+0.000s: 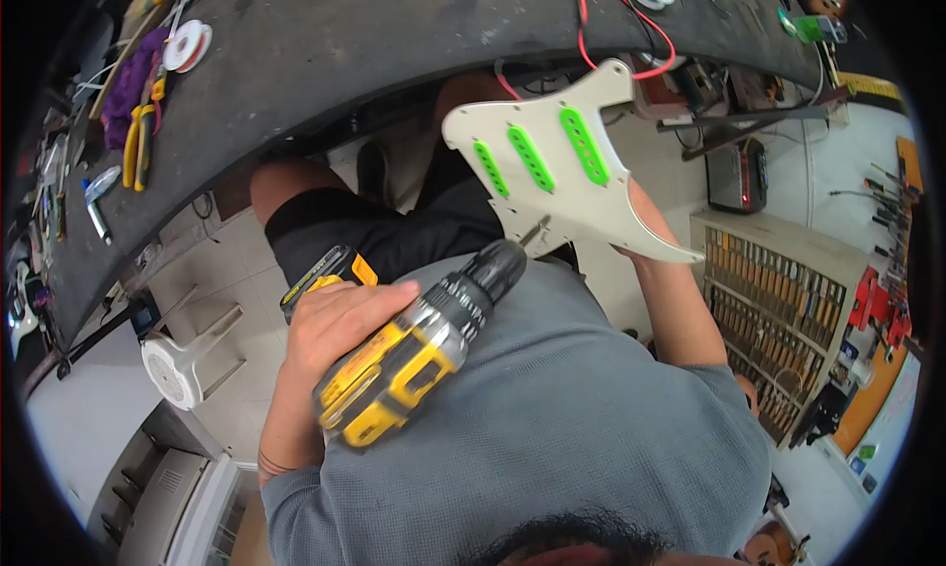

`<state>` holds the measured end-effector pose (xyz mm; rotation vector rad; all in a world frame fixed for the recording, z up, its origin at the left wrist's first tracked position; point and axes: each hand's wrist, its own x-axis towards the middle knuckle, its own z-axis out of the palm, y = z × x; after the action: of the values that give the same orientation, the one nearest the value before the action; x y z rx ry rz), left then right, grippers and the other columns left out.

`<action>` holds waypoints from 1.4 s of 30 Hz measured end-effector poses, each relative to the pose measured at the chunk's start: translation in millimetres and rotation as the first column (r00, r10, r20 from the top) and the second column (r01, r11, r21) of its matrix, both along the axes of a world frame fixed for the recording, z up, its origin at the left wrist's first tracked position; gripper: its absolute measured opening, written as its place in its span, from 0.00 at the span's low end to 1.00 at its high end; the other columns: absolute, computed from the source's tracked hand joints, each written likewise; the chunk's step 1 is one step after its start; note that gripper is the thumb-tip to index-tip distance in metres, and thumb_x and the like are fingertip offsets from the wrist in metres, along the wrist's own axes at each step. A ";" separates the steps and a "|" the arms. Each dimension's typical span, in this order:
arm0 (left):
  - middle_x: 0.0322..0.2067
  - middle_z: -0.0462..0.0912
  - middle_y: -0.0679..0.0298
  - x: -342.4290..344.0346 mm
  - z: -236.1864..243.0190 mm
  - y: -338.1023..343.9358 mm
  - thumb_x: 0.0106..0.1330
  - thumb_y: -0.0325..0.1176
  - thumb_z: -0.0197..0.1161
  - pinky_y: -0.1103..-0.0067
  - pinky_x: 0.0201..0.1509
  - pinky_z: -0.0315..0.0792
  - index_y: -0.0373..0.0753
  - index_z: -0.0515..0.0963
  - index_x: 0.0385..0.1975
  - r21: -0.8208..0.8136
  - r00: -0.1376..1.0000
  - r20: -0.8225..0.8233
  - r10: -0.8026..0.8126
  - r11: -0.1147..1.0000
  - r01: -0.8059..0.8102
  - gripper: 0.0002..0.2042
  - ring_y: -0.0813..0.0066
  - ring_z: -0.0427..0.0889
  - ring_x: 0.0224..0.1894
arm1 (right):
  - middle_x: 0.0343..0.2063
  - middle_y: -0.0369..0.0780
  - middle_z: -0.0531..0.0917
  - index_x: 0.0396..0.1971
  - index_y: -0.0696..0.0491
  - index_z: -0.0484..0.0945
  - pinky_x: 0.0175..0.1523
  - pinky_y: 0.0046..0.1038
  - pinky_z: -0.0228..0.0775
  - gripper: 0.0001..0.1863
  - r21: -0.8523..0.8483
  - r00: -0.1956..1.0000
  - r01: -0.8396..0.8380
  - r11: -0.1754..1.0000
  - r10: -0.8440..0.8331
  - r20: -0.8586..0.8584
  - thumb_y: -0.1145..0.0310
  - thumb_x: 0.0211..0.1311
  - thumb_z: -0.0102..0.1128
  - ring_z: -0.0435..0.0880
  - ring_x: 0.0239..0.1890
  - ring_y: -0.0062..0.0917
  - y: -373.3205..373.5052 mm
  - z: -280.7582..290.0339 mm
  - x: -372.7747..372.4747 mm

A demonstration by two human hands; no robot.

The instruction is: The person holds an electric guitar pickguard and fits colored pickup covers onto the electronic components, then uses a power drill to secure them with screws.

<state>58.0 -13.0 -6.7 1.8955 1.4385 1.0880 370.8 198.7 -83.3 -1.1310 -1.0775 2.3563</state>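
Observation:
My left hand [340, 320] is wrapped round a yellow and black cordless drill [394, 374] in front of my chest. The drill's chuck points up and to the right, and its bit lies over the lower edge of a cream guitar pickguard [591, 211]. Whether the bit touches the plastic I cannot tell. Three bright green pickup covers, the middle one [531, 159] among them, sit in the pickguard's slots. My right hand [641, 256] holds the pickguard from beneath, at its lower right; most of its fingers are hidden behind it.
A dark workbench [394, 49] curves across the far side, with yellow-handled pliers [141, 147], a wire spool [187, 46] and a red cable [581, 24] on it. At the right stands a wooden rack [778, 300] of tools. A white stool [187, 364] is at the left.

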 end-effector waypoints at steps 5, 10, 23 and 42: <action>0.57 0.80 0.56 -45.1 24.9 -56.9 0.59 0.35 0.77 0.67 0.64 0.74 0.38 0.74 0.64 0.182 0.767 -0.058 0.639 0.762 -0.621 0.32 0.65 0.81 0.59 | 0.64 0.42 0.80 0.70 0.59 0.71 0.65 0.28 0.74 0.30 -0.030 0.993 0.102 0.994 -0.104 -0.052 0.71 0.70 0.66 0.82 0.60 0.24 6.2 12.2 9.5; 0.63 0.75 0.53 -133.6 71.3 -25.1 0.67 0.26 0.73 0.69 0.71 0.66 0.31 0.69 0.68 0.527 0.465 -0.400 0.790 0.613 -0.588 0.30 0.58 0.76 0.65 | 0.63 0.42 0.80 0.70 0.59 0.71 0.65 0.28 0.74 0.29 0.047 0.984 0.117 0.992 -0.110 -0.144 0.71 0.70 0.65 0.82 0.60 0.24 21.6 38.3 -3.5; 0.67 0.73 0.46 -355.4 43.5 63.2 0.45 0.17 0.74 0.65 0.74 0.67 0.45 0.63 0.75 0.144 0.550 -0.500 0.669 0.690 -0.709 0.50 0.44 0.71 0.71 | 0.62 0.43 0.81 0.69 0.59 0.72 0.64 0.29 0.74 0.28 0.043 0.867 0.036 0.998 -0.010 -0.498 0.72 0.70 0.64 0.83 0.60 0.26 51.8 98.1 -122.6; 0.63 0.76 0.52 -274.3 47.4 52.1 0.59 0.23 0.62 0.61 0.69 0.71 0.42 0.70 0.69 0.611 0.249 -0.454 0.856 0.502 -0.612 0.33 0.51 0.75 0.66 | 0.60 0.43 0.82 0.68 0.59 0.74 0.64 0.30 0.74 0.26 0.055 0.708 -0.101 0.993 0.110 -0.697 0.74 0.71 0.62 0.83 0.59 0.28 52.2 145.9 -203.8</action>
<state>-216.3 39.1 40.7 1.9238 3.0843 0.9677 166.9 250.9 62.6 -0.0871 -0.8653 2.5053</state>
